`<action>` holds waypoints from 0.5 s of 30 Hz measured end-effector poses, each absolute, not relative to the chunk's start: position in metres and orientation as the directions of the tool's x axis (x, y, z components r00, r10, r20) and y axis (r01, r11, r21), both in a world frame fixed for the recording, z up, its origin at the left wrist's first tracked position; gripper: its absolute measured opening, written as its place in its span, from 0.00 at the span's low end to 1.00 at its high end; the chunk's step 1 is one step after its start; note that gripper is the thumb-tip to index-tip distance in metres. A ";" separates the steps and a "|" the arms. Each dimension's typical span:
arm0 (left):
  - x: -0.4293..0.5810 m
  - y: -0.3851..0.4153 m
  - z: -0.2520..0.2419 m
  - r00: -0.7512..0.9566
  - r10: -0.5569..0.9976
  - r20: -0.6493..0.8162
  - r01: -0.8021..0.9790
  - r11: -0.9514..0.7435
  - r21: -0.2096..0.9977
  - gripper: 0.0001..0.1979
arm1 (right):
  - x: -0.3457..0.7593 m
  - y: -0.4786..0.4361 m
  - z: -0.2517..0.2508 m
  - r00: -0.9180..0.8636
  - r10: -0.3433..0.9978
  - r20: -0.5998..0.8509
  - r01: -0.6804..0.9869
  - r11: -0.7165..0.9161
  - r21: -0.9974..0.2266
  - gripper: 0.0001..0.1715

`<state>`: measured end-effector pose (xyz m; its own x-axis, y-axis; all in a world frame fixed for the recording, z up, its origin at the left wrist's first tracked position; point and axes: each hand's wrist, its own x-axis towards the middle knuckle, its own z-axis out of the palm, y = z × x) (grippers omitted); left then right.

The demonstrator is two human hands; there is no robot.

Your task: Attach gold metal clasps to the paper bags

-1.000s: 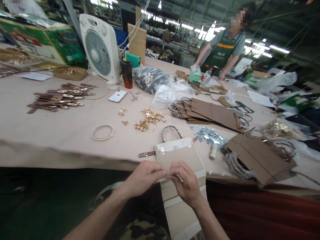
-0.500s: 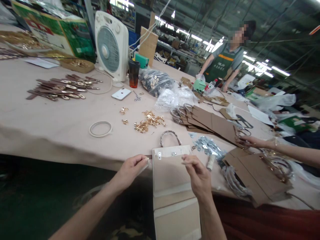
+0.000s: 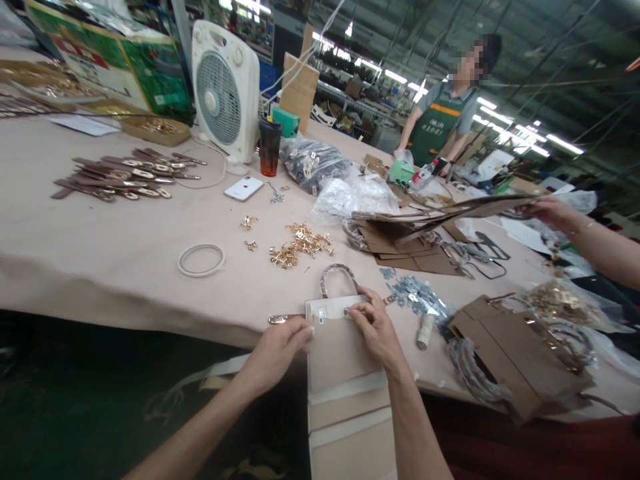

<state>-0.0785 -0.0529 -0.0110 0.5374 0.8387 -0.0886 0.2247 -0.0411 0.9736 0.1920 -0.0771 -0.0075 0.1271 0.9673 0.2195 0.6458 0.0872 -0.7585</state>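
A beige bag panel [image 3: 345,353] hangs over the table's front edge, its wrapped handle loop [image 3: 338,268] lying on the table. At its upper left corner is my left hand [image 3: 283,347], fingers pinched; whatever they hold is too small to make out. My right hand [image 3: 374,327] rests at the panel's top, fingertips closed near the small metal fitting, which they partly hide. A brown strap with a metal end [image 3: 281,319] sticks out to the left of the panel. Gold fittings [image 3: 300,245] are heaped behind the handle, and grey metal plates [image 3: 417,295] lie to the right.
A tape roll [image 3: 201,260], a phone [image 3: 243,189], a dark cup [image 3: 269,148] and a fan [image 3: 226,91] stand or lie left of centre. Brown straps [image 3: 125,175] are piled at left. At right, another person's hand [image 3: 547,210] holds up brown panels; a person in an apron [image 3: 443,120] stands behind.
My left hand has moved right onto the panel's corner, and my right hand has shifted left to the fitting. The strap's metal end now shows. The other person's hand has lifted brown panels.
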 end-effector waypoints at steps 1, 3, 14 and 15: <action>-0.078 -0.053 -0.009 0.534 0.841 -0.092 0.230 -0.040 0.972 0.16 | 0.192 -0.076 -0.008 0.124 0.969 0.216 0.648 0.086 -0.757 0.13; -0.078 -0.053 -0.007 0.527 0.843 -0.107 0.241 -0.028 0.970 0.16 | 0.193 -0.074 -0.010 0.122 0.970 0.210 0.652 0.081 -0.754 0.13; -0.073 -0.053 -0.013 0.521 0.841 -0.145 0.225 0.029 0.974 0.21 | 0.183 -0.071 -0.010 0.203 0.948 0.244 0.669 0.047 -0.742 0.04; -0.072 -0.053 -0.017 0.523 0.840 -0.146 0.217 0.034 0.976 0.22 | 0.182 -0.071 -0.008 0.213 0.944 0.252 0.666 0.049 -0.745 0.04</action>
<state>-0.0721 -0.0527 -0.0166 0.5226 0.8400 -0.1458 0.2173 0.0341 0.9755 0.1817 -0.0706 -0.0084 0.2129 0.9440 0.2520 0.6658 0.0486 -0.7446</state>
